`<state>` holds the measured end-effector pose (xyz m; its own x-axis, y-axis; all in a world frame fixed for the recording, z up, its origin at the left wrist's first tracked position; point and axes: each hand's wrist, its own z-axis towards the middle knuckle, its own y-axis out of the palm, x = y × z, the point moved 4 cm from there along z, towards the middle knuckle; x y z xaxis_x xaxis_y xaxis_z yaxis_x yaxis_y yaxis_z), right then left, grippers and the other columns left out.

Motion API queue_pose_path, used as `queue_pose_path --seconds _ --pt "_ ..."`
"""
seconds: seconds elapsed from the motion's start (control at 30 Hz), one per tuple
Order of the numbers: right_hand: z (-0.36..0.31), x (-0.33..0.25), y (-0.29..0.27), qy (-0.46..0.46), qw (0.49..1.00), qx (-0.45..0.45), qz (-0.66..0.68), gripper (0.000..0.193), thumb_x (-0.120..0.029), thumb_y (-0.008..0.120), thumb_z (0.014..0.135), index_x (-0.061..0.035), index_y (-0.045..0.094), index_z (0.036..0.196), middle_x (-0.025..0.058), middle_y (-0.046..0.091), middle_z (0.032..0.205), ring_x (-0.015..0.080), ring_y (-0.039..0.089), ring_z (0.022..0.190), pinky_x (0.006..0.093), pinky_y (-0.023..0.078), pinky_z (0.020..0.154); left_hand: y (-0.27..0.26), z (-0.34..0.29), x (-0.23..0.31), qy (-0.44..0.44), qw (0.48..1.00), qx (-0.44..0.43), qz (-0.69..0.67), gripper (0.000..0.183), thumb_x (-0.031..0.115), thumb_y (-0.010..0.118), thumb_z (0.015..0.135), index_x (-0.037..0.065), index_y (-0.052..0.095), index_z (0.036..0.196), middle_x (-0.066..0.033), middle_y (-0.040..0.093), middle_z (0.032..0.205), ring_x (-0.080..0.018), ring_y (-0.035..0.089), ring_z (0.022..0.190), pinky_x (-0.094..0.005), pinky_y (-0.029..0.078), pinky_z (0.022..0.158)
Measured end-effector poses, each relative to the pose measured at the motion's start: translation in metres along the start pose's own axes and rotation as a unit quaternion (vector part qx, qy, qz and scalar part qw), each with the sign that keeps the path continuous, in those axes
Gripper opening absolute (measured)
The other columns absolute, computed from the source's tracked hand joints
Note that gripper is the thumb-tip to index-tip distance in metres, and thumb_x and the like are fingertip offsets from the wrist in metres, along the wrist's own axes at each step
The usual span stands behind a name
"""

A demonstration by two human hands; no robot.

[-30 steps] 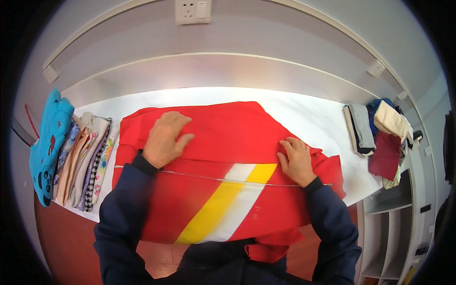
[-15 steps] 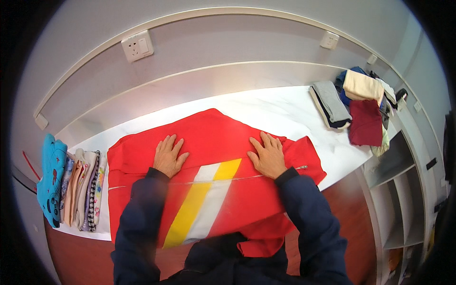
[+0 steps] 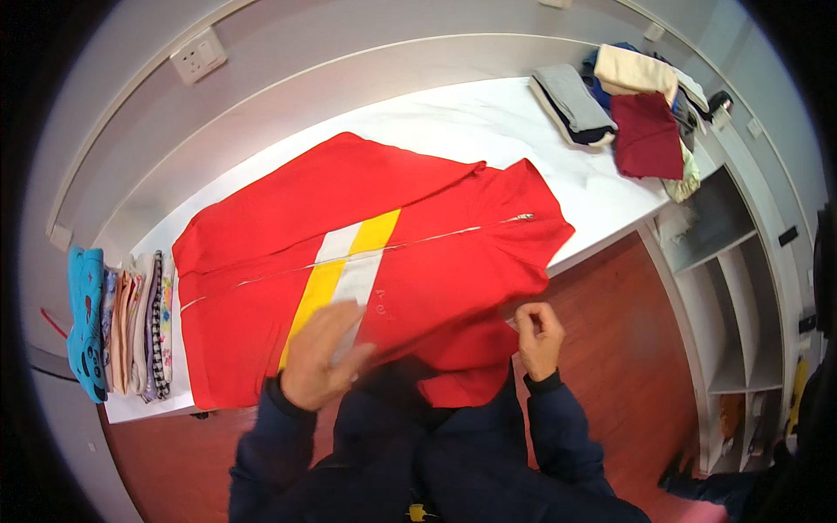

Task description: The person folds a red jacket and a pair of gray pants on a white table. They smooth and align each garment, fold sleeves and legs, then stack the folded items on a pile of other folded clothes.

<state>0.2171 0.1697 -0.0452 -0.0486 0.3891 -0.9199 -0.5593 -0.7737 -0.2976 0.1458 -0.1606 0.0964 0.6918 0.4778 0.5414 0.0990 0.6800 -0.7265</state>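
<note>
A red zip-up jacket (image 3: 427,192) with yellow and white diagonal stripes lies spread on the white table (image 3: 445,109). One sleeve is laid along its far side, and the near part hangs over the table's front edge toward me. My right hand (image 3: 539,340) is closed in a pinch at the jacket's near right edge, just off the table. Over the near edge, by the lower end of the stripes, my left hand (image 3: 327,356) is smeared by motion. Its fingers look stretched out and hold nothing that I can see.
Folded patterned clothes (image 3: 139,322) stand in a row at the left, beside a blue printed garment (image 3: 85,322). At the far right lie a grey folded garment (image 3: 575,105), a maroon one (image 3: 647,135) and a cream one (image 3: 636,70). White shelving (image 3: 741,296) stands at the right.
Both hands have left the jacket's far part and come toward me. The right now pinches the near edge; the left hovers near the stripes' lower end. The view has shifted nearer.
</note>
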Motion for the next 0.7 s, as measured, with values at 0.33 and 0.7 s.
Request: queue_pose_path --seconds 0.33,0.7 --pt "-0.058 0.139 0.011 0.183 0.98 -0.043 -0.058 0.033 -0.026 0.078 0.081 -0.0006 0.07 0.101 0.0168 0.072 0.099 0.0325 0.068 0.094 0.0397 0.052 0.085 0.085 -0.069 0.008 -0.15 0.969 -0.044 -0.191 0.035 0.007 0.076 0.086 -0.002 0.066 0.118 -0.0182 0.071 0.103 -0.0289 0.072 0.093 -0.0351 0.056 0.082" --pt "-0.064 0.044 -0.002 0.221 0.956 -0.069 0.178 0.016 -0.004 0.072 0.089 -0.0057 0.057 0.09 -0.0017 0.062 0.076 0.0053 0.056 0.068 0.0238 0.045 0.061 0.136 -0.061 0.032 -0.074 0.968 -0.116 -0.21 0.035 0.016 0.077 0.087 -0.002 0.068 0.116 -0.0174 0.071 0.105 -0.0282 0.072 0.095 -0.0352 0.057 0.081"
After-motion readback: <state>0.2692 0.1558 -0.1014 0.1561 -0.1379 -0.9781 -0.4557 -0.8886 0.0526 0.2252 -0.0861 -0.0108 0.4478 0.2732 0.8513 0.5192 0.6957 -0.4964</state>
